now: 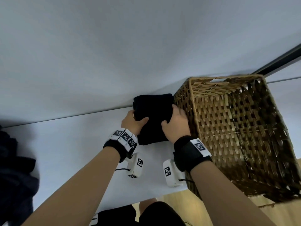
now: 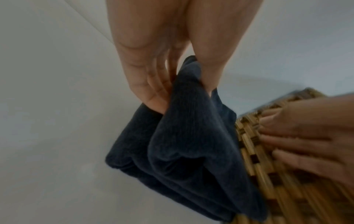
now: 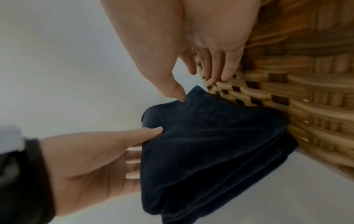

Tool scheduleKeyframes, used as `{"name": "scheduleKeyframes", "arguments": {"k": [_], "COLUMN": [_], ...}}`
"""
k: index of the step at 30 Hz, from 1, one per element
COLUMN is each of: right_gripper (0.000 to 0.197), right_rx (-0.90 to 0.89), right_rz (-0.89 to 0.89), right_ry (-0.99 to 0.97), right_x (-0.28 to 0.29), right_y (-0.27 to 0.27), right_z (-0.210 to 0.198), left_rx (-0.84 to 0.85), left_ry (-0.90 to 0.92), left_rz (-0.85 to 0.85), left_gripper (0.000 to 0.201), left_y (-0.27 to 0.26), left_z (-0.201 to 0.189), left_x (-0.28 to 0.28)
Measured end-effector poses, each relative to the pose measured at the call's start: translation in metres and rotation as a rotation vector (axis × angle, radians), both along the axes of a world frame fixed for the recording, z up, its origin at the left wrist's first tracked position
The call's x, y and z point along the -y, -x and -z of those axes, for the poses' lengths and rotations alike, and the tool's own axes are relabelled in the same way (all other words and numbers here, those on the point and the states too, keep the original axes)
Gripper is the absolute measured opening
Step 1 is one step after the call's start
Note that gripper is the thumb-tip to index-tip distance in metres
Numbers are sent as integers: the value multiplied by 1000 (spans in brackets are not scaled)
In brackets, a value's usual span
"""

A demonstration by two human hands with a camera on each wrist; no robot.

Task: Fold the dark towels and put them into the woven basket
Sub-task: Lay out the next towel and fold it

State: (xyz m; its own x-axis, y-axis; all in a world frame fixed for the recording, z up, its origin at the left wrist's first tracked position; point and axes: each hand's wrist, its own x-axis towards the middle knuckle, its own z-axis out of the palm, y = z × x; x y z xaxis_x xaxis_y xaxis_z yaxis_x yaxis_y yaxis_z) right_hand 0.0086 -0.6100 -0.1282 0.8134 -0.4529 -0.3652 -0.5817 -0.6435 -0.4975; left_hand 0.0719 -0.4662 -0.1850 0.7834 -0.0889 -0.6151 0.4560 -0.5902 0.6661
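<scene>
A folded dark towel [image 1: 153, 118] [image 2: 187, 144] [image 3: 210, 144] sits just left of the woven basket [image 1: 236, 128] [image 2: 277, 189] [image 3: 296, 91], touching its wall. My left hand [image 1: 133, 121] [image 2: 184, 98] grips the towel's left edge, thumb on top and fingers underneath. My right hand [image 1: 175, 121] [image 3: 199, 87] is at the towel's right edge. Its thumb presses on the cloth, and its straight fingers [image 3: 216, 68] lie against the basket wall. The inside of the basket is hidden from all views.
The white table [image 1: 73, 152] runs left from the towel to a heap of dark cloth [image 1: 14, 160] at the left edge. A plain wall stands right behind the towel and basket. Wooden floor [image 1: 179, 201] shows below the table's near edge.
</scene>
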Motion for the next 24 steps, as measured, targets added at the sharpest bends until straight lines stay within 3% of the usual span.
{"name": "scheduleKeyframes", "arguments": {"k": [5, 8, 11, 15, 18, 24], "right_gripper": [68, 73, 71, 56, 44, 35], "right_rx": [-124, -270, -249, -68, -15, -23], "right_rz": [-163, -166, -156, -204, -320, -511], "right_ry": [-188, -235, -173, -185, -283, -391], "right_x": [-7, -7, -17, -72, -143, -288], "right_y": [2, -3, -10, -23, -32, -32], "right_z": [14, 17, 4, -31, -53, -77], "left_rx": [173, 180, 96, 209, 348, 471], "left_ry": [-48, -59, 56, 55, -86, -383], "left_rz": [75, 113, -70, -222, -341, -421], "left_gripper": [79, 66, 50, 28, 24, 13], "left_y": [3, 7, 13, 25, 35, 60], "left_z": [3, -9, -39, -98, -134, -159], "left_x": [-1, -12, -49, -147, -239, -403]}}
